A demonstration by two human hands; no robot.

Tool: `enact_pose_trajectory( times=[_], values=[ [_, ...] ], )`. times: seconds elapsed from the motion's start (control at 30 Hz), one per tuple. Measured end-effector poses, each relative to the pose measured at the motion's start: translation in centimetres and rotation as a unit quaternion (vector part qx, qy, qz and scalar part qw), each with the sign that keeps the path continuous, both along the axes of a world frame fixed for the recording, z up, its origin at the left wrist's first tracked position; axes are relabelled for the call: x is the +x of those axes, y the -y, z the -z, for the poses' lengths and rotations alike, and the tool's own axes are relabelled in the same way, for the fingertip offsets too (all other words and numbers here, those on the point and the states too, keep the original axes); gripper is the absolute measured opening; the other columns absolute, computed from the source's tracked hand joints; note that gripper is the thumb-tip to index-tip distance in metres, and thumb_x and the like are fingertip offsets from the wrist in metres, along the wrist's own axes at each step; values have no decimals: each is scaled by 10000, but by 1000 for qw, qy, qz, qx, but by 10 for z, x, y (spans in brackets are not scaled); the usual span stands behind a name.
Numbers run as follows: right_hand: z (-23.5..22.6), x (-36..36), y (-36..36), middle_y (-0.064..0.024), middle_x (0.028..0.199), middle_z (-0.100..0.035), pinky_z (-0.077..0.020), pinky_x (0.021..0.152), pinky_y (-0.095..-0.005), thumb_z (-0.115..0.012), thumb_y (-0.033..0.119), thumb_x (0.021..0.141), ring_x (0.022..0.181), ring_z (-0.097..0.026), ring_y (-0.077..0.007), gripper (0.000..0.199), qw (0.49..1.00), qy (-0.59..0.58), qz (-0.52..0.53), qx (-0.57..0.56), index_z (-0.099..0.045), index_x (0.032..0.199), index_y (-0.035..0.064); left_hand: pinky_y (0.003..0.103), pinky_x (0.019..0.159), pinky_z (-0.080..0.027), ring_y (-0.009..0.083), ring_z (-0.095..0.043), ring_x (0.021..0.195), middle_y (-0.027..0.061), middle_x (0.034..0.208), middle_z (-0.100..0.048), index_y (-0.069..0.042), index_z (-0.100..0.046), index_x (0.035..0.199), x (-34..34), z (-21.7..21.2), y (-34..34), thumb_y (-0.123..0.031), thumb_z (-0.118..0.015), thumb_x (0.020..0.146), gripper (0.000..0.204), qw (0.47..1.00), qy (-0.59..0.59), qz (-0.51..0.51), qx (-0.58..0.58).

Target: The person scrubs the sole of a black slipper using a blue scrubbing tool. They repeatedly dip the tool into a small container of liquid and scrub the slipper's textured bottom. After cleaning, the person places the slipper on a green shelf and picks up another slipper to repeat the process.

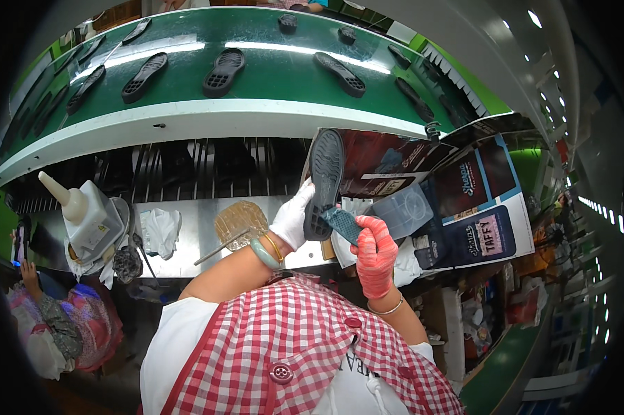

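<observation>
My left hand point(293, 218), in a white glove, grips the edge of a black shoe sole point(327, 166) held upright. The sole has a grid of hollows at its lower, heel end. Pinched in my right hand point(375, 252), which wears a reddish-pink glove, is a blue-green textured cloth or pad point(343, 225). This pad lies against or just beside the heel end; contact cannot be made out for sure. Beyond the right hand is a translucent plastic tub point(403, 211). The fingers of my left hand are partly hidden behind the sole.
Ahead, a green conveyor belt point(277, 69) carries several black soles. A white bottle with a long nozzle point(87, 214) stands at left, near white cloths point(161, 232) and a brown film-wrapped pad point(241, 225). Printed cardboard point(481, 235) rises at right. Another person's hand point(30, 278) shows far left.
</observation>
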State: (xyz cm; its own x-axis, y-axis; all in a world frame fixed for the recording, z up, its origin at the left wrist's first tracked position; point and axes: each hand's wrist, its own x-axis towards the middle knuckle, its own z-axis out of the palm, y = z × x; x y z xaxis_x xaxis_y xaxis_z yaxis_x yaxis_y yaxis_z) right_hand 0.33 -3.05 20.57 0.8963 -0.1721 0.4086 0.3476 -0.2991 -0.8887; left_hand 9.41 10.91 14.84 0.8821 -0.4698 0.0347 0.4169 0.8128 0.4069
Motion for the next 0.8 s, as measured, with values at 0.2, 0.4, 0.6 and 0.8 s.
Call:
enact_pose_trajectory(
  times=[0.2, 0.4, 0.6, 0.8],
  values=[
    [-14, 1, 18, -81, 783, -615, -434, 521, -196, -460, 128, 900, 613, -571, -113, 207, 969, -62, -19, 239, -578, 1031, 19, 356, 838, -498, 245, -603, 969, 78, 1199, -532, -163, -319, 1388, 8, 7, -10, -276, -353, 978, 427, 1000, -4, 16, 2],
    [-8, 3, 34, -126, 888, -646, -510, 597, -236, -519, 219, 922, 772, -650, -194, 227, 927, -64, -79, 361, -561, 1049, 35, 341, 825, -503, 252, -603, 990, 107, 1157, -553, -104, -402, 1297, -5, 2, -6, -276, -318, 991, 361, 999, -16, 41, 23],
    [-8, -4, 28, -115, 806, -657, -482, 532, -216, -608, 295, 881, 679, -644, -164, 289, 955, -50, 23, 291, -576, 1011, 39, 334, 824, -504, 252, -604, 992, 99, 1183, -539, -110, -373, 1332, -17, -4, -3, -276, -323, 988, 386, 998, -11, 34, 46],
    [-9, -12, 24, -28, 573, -591, -363, 420, -178, -611, 408, 865, 458, -553, -98, 375, 948, -56, 186, 251, -605, 891, 34, 319, 811, -506, 230, -608, 978, 75, 1152, -546, -109, -367, 1337, -29, -17, 0, -270, -346, 981, 391, 998, -8, 27, 64]
  ],
)
